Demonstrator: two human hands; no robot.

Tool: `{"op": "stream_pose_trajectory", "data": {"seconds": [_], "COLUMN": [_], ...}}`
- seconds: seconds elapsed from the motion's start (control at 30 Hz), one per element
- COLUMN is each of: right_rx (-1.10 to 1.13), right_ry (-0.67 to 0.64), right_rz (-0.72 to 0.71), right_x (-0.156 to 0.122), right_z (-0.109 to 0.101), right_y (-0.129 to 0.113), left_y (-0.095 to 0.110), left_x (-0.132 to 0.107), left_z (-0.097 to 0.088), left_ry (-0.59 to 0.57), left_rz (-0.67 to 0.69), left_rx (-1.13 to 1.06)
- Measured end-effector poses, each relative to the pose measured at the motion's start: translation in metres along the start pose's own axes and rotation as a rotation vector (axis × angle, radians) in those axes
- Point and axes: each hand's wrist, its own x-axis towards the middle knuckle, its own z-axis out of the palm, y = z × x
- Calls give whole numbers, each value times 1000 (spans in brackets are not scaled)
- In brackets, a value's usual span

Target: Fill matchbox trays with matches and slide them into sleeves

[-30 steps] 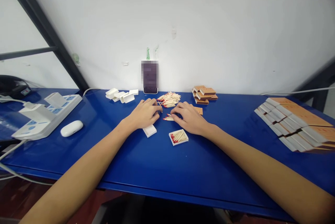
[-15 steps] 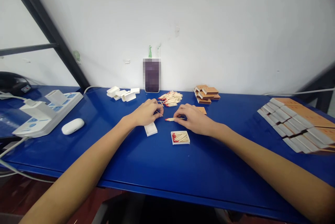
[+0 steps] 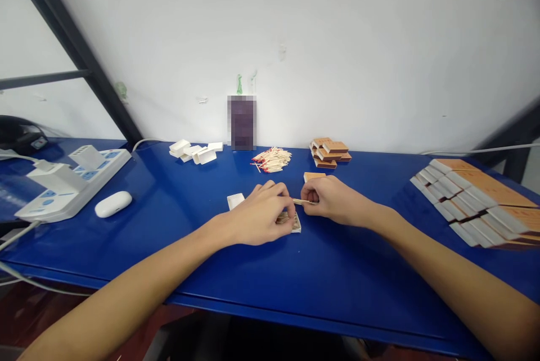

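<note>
My left hand [image 3: 264, 213] is curled over a small white matchbox tray [image 3: 297, 226] filled with matches. Its thumb lies along the near side and its fingers bend over the far side, covering most of the tray. Just to the right, my right hand [image 3: 331, 197] pinches a few matches [image 3: 300, 201], whose left ends reach the left fingertips above the tray. Partly behind my left hand is another white tray [image 3: 235, 200]. An orange matchbox sleeve [image 3: 314, 176] lies right behind my right hand.
Loose red-tipped matches [image 3: 273, 159] form a pile towards the wall. White trays [image 3: 196, 153] lie back left, and orange matchboxes [image 3: 331, 151] are stacked back right. More matchboxes [image 3: 481, 198] fill the right side. A power strip [image 3: 76, 184] and white earbud case [image 3: 113, 204] sit left.
My left hand has moved right and nearer, from beside the match pile onto the filled tray. My right hand has shifted slightly right and nearer, still pinching matches.
</note>
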Motion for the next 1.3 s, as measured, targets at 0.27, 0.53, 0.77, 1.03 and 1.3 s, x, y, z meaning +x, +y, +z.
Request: {"op": "stream_pose_trajectory", "data": {"seconds": [0.27,0.53,0.77,1.03,1.3], "right_rx": [81,86,48,-56,-1], "right_ry": [47,-20,33,92,-74], "right_rz": [-51,-156,-226,-90,-24], "right_x": [-10,-15,-15,-21,-17], "right_z": [-4,4,8,-12,-7], "right_y": [-3,-28,-33,-12,3], "left_y": [-15,-16,-18,-22,-24], "left_x": [-2,1,2,-3,-1], "left_z": [-7,-1,1,-16,-11], "left_ry": [-34,-33,-16,-74,-68], "left_rz": [-5,43,107,131,142], "left_rx": [195,231,216,89,6]}}
